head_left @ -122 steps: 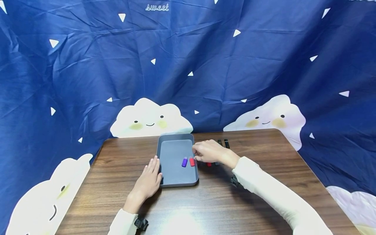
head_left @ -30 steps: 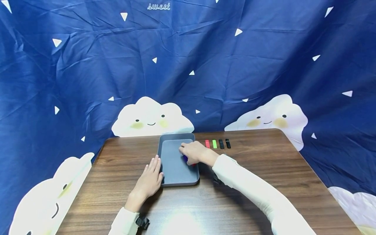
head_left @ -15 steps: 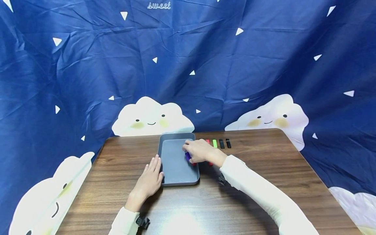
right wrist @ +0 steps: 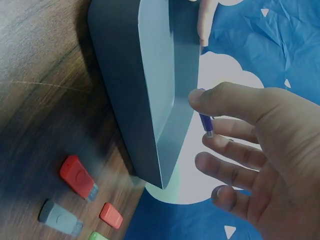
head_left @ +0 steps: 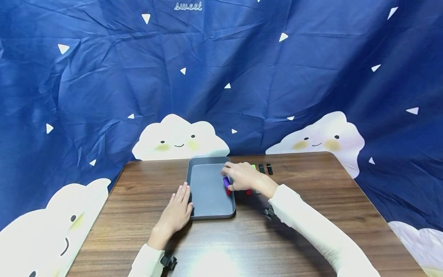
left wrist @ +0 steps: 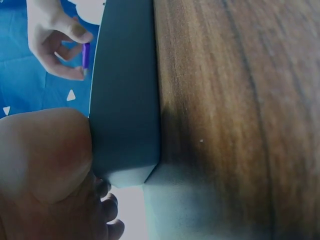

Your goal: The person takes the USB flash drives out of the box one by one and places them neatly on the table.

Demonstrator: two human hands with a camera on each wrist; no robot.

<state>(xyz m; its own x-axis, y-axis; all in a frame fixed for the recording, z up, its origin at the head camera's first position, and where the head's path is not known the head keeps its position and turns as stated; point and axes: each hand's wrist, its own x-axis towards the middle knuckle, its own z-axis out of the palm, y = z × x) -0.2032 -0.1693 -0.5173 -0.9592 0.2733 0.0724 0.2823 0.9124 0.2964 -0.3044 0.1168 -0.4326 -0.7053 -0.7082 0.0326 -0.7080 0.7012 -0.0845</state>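
Note:
My right hand (head_left: 243, 176) pinches a purple USB stick (head_left: 226, 181) between thumb and fingertip, raised over the right side of a grey tray (head_left: 207, 207). In the right wrist view the stick's metal plug (right wrist: 209, 134) points toward a fingertip, and the other fingers are loosely bent. A red USB stick (head_left: 228, 191) lies in the tray just below, partly hidden. My left hand (head_left: 174, 213) rests against the tray's left wall with fingers straight.
Right of the tray, a red USB stick (right wrist: 77, 175), a grey USB stick (right wrist: 59, 217), a small red cap (right wrist: 111, 215) and a green cap (right wrist: 97, 236) lie on the wooden table (head_left: 311, 200). Two black pieces, one here (head_left: 269, 169), lie near its far edge.
Four seconds ago the purple stick lay in the tray beside the red one. My right hand took hold of it, then lifted and drew it rightward. The left hand stays put.

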